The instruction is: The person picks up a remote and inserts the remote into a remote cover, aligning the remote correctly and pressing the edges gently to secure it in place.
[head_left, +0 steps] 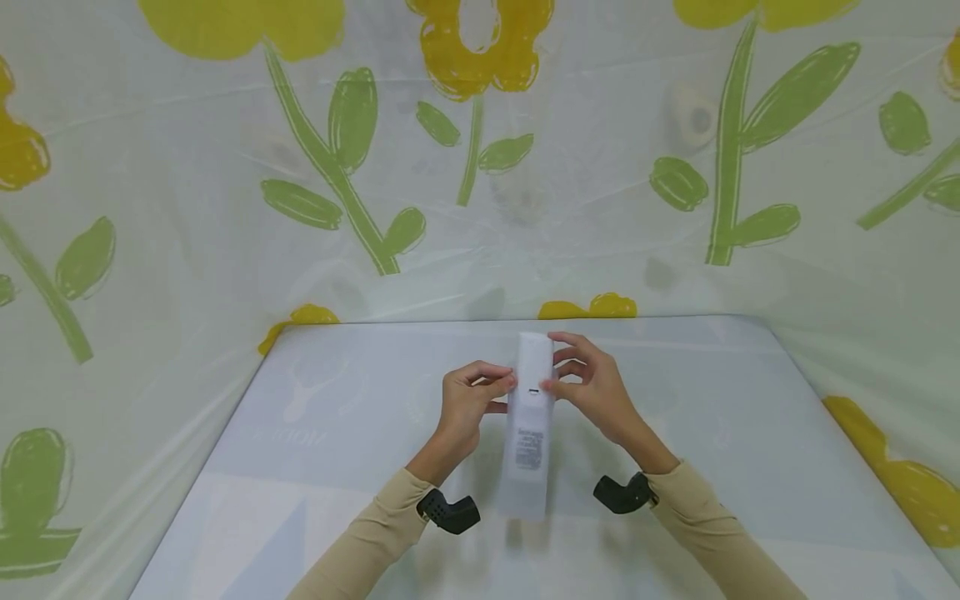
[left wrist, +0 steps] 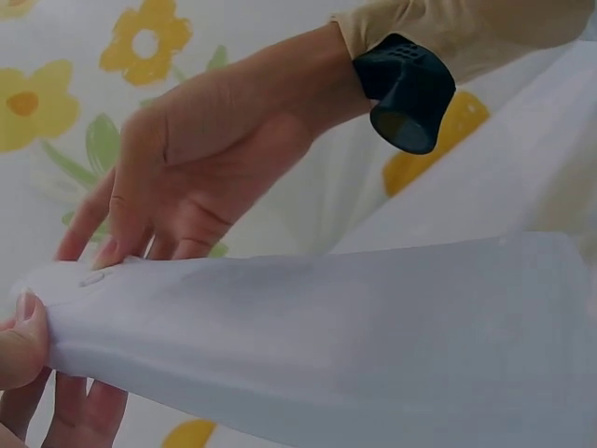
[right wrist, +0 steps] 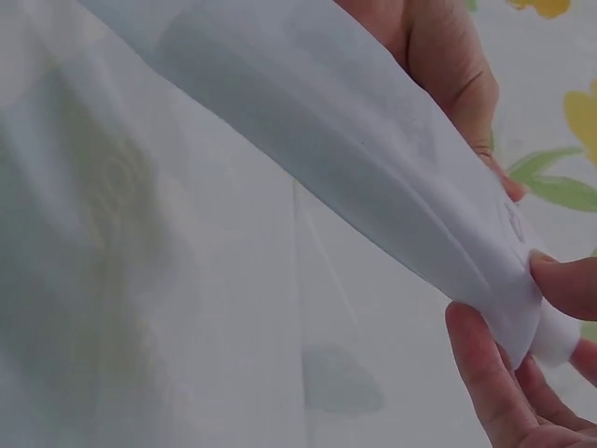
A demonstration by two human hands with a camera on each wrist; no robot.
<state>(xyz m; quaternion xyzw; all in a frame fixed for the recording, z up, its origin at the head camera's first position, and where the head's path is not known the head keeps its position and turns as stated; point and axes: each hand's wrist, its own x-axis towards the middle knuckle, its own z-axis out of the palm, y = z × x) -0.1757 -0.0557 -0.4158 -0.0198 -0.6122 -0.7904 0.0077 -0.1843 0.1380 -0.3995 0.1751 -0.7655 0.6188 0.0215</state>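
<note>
A long white object (head_left: 535, 358), with a small dark slot on its face, stands out at the top of a frosted, translucent plastic sleeve (head_left: 525, 496) bearing grey printed text. What kind of object it is cannot be told. My left hand (head_left: 467, 404) pinches the left edge between thumb and fingers, near the slot. On the opposite edge my right hand (head_left: 596, 392) grips with its thumb beside the slot and its fingers spread toward the top end. The sleeve's lower part hangs loose above the table. In the right wrist view, a rounded white end (right wrist: 558, 338) shows past the sleeve's edge.
Under the hands lies a table (head_left: 322, 433) with a pale, faintly printed cover. Behind and beside it hangs a white cloth (head_left: 562, 208) with yellow flowers and green leaves. Black wrist mounts (head_left: 450, 510) sit on both cuffs.
</note>
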